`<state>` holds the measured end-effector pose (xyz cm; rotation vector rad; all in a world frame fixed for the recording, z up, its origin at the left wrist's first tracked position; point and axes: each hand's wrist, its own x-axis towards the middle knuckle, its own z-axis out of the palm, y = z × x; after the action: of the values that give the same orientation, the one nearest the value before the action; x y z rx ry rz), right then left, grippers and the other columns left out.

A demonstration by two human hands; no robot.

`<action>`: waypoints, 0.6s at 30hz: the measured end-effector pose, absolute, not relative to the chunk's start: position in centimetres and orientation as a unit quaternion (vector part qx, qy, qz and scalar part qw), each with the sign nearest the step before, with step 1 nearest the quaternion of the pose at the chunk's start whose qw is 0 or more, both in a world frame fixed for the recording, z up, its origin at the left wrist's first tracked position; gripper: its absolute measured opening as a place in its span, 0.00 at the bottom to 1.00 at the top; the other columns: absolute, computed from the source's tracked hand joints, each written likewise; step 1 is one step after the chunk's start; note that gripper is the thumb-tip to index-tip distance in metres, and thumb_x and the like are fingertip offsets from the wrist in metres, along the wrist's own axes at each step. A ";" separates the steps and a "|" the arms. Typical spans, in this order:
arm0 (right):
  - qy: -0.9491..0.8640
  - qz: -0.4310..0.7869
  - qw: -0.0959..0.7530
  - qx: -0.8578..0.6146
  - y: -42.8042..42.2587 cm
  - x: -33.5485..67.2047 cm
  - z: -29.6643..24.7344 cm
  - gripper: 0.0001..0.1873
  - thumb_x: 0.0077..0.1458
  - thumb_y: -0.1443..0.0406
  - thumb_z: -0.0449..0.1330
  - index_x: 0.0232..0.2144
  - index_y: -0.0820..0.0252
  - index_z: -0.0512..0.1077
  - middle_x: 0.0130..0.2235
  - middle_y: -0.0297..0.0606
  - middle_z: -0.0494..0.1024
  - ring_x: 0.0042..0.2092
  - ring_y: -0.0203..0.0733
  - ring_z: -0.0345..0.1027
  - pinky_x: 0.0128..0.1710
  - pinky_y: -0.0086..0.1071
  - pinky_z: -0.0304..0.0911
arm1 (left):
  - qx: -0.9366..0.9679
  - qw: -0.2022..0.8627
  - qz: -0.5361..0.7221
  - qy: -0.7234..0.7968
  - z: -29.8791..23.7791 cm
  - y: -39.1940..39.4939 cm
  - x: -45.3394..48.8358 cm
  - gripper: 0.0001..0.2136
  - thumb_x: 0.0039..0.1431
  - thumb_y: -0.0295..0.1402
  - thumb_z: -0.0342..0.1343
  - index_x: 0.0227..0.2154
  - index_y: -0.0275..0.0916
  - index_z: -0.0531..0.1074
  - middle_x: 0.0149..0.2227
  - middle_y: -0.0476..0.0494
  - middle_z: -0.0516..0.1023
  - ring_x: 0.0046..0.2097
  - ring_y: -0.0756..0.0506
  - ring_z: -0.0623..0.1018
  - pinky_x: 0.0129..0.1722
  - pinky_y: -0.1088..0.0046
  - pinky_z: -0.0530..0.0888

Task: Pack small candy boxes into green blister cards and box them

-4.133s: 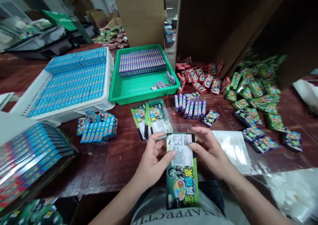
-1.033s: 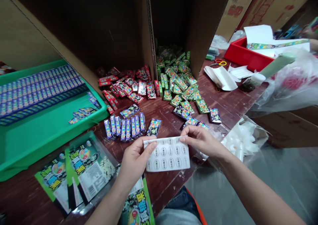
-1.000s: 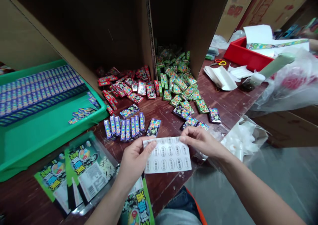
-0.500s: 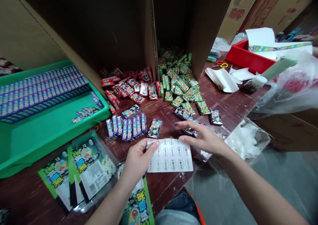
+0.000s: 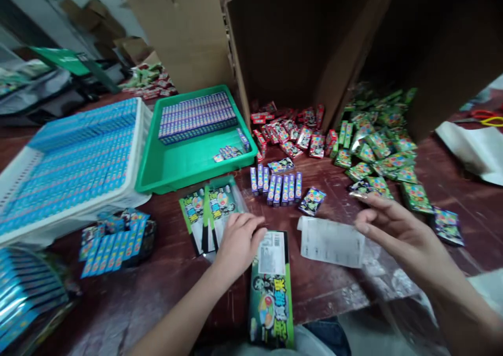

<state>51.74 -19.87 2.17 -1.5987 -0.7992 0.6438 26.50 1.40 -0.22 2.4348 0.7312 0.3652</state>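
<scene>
My left hand (image 5: pixel 240 243) is over the table with fingers loosely bent and thumb apart, holding nothing visible. It is beside the upper left of a green and black printed candy package (image 5: pixel 271 298) at the table's front edge. Two similar packages (image 5: pixel 214 206) in clear plastic lie behind it. My right hand (image 5: pixel 393 230) has thumb and index finger apart. Something small and shiny is at the index fingertip; I cannot make out what. Left of the thumb is the white sticker sheet (image 5: pixel 332 242), blurred, its prints faint. Purple candy boxes (image 5: pixel 277 188) stand in a row behind.
A green tray (image 5: pixel 176 167) holds rows of purple boxes. Left of it, a white crate (image 5: pixel 137 136) holds blue boxes. Red boxes (image 5: pixel 291 130) and green boxes (image 5: pixel 377 141) spill from cardboard cartons. Bundled blue boxes (image 5: pixel 113 248) lie at left, scissors (image 5: pixel 491 120) at far right.
My view has turned left. My left hand has let go of the sticker sheet and moved left to the printed packages. My right hand has moved apart from the sheet.
</scene>
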 end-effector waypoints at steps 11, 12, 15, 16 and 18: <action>-0.451 0.490 0.476 -0.574 -10.9 41.4 2.9 0.35 0.60 0.64 0.65 0.65 0.53 0.56 0.38 0.33 0.77 0.39 0.39 0.72 0.42 0.36 0.70 | 0.767 0.567 0.061 0.294 2.3 1.3 22.9 0.06 0.62 0.35 0.58 0.36 0.41 0.79 0.36 0.46 0.83 0.39 0.44 0.80 0.44 0.65 0.74; -0.454 0.489 0.464 -0.582 -10.8 41.1 2.5 0.36 0.60 0.64 0.64 0.66 0.53 0.55 0.38 0.33 0.76 0.39 0.39 0.72 0.42 0.37 0.70 | 0.769 0.564 0.066 0.295 2.4 1.3 22.8 0.06 0.62 0.35 0.59 0.36 0.41 0.79 0.36 0.46 0.83 0.39 0.44 0.80 0.44 0.65 0.74; -0.503 0.408 0.440 -0.622 -11.0 40.6 1.4 0.40 0.62 0.66 0.62 0.70 0.49 0.48 0.41 0.35 0.76 0.41 0.42 0.72 0.45 0.40 0.69 | 0.775 0.557 0.074 0.288 2.4 1.4 22.5 0.06 0.62 0.34 0.58 0.36 0.42 0.80 0.37 0.47 0.83 0.40 0.44 0.80 0.44 0.65 0.74; -0.533 0.357 0.430 -0.636 -11.2 40.4 1.2 0.41 0.63 0.66 0.61 0.71 0.47 0.46 0.42 0.37 0.77 0.43 0.44 0.72 0.47 0.43 0.68 | 0.776 0.558 0.075 0.286 2.4 1.5 22.5 0.06 0.62 0.34 0.58 0.36 0.42 0.80 0.37 0.47 0.83 0.39 0.44 0.80 0.44 0.65 0.74; -0.605 0.234 0.399 -0.648 -11.8 40.2 1.0 0.42 0.64 0.66 0.60 0.72 0.44 0.43 0.45 0.39 0.77 0.46 0.47 0.70 0.53 0.49 0.64 | 0.775 0.561 0.075 0.281 2.5 1.6 22.3 0.06 0.62 0.33 0.58 0.36 0.42 0.80 0.37 0.47 0.83 0.39 0.44 0.80 0.43 0.66 0.74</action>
<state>40.15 -11.83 0.97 -1.6413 -1.5313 0.5930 22.33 1.61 2.50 1.8254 0.6608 0.1774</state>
